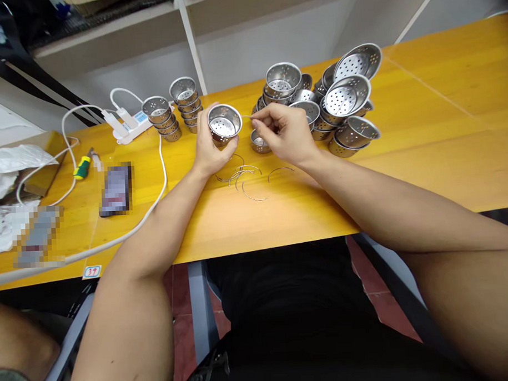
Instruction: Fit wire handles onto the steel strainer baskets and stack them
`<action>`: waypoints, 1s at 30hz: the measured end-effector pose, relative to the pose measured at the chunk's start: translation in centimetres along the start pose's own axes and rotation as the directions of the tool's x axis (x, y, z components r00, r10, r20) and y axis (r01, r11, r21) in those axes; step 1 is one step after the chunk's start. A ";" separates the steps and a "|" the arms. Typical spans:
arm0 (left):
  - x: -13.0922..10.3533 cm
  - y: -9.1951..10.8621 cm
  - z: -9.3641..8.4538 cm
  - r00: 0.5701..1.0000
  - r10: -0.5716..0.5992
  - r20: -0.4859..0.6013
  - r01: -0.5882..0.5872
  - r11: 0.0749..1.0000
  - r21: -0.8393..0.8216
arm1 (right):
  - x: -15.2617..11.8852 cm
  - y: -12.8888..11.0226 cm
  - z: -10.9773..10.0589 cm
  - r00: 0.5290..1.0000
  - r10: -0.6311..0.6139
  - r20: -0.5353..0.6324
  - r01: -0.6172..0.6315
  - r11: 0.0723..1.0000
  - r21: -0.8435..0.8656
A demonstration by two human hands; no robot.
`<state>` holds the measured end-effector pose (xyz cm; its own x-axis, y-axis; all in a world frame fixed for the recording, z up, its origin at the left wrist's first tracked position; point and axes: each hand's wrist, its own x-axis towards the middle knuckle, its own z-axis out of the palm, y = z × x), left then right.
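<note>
My left hand point(208, 145) is wrapped round a perforated metal cup point(225, 125), its open top tilted towards me. To the right, my right hand point(283, 125) pinches a thin wire point(246, 117) between thumb and fingertips; the wire's end points at the cup but looks apart from it. Several curved wire pieces point(255, 199) lie loose on the table below the hands. Behind my right hand stands a crowd of perforated metal cups point(283, 81), some nested and leaning. One small cup point(258, 141) is partly hidden by that hand.
Two stacks of cups point(157, 111) stand left of my hands, beside a white power strip point(133, 128). Its cable runs across the yellow table point(304, 211). Further left are a green-yellow screwdriver point(82, 167), two blurred-out objects and plastic bags point(11, 165). Another person's leg shows lower left.
</note>
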<state>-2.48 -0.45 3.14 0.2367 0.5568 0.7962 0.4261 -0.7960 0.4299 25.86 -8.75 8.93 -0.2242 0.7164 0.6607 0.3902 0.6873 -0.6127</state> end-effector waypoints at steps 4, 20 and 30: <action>-0.1 1.1 0.1 1.000 0.009 0.006 -0.009 1.000 -0.001 | 0.3 1.1 -0.1 1.000 -0.011 -0.020 0.012 1.000 0.010; -0.5 2.1 1.2 0.998 0.012 0.066 -0.006 0.996 -0.088 | -0.2 -0.4 0.4 1.000 0.025 -0.010 -0.024 0.999 0.036; -0.9 -0.2 2.6 0.996 0.079 0.041 -0.073 0.987 -0.145 | 0.1 0.7 0.7 0.998 0.015 -0.067 -0.007 0.993 0.117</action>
<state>-0.46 -0.20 1.19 0.3051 0.5010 0.8099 0.2769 -0.8604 0.4279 25.50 -8.13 8.31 -0.1581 0.7168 0.6791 0.2844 0.6916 -0.6639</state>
